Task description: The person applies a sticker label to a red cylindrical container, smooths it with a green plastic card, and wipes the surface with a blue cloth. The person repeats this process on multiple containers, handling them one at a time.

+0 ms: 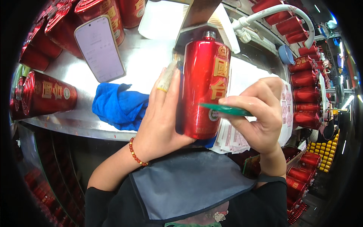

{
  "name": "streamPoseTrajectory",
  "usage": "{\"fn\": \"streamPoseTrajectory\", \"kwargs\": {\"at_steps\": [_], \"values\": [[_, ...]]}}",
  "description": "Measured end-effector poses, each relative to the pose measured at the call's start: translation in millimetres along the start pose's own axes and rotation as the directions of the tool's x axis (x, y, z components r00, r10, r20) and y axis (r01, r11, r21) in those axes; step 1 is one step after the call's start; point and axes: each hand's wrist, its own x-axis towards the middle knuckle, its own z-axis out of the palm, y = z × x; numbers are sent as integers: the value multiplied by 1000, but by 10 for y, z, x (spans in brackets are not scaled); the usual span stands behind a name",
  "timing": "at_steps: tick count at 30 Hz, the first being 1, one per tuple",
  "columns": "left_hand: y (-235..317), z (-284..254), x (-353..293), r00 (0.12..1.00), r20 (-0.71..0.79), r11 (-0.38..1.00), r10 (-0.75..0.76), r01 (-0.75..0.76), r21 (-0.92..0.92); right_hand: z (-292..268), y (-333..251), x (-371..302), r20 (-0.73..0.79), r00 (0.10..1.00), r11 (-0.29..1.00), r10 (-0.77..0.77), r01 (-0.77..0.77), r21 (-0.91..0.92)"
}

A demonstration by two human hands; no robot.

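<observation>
Red glossy bottle (203,85) held upright above counter (72,121) edge, cradled by left hand (160,117), fingers wrapped round its back, apparently to steady it. Right hand (261,113) fingers pinched on green flat card (226,109), edge pressed against bottle's front label, seemingly smoothing. Blue cloth (119,106) and phone (99,48) lying close by.

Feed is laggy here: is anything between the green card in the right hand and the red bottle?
Nothing visible. The right hand holds the green card with its edge against the red bottle, which the left hand grips.
</observation>
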Motion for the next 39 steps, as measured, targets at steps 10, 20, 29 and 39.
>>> {"fn": "streamPoseTrajectory", "kwargs": {"at_steps": [10,20,29,39], "values": [[-95,-50,89,991,117,986,66,-47,-158,-83,574,383,-216,958,980,188,-196,-19],[-175,-90,82,980,194,974,44,1,-225,-57,290,382,-8,982,969,-190,186,-163],[-188,-68,93,984,164,971,61,-21,-236,-29,140,315,-6,977,933,-212,201,-300],[-217,-61,48,981,192,972,34,12,-235,-90,147,358,78,984,945,-162,178,-275]]}}
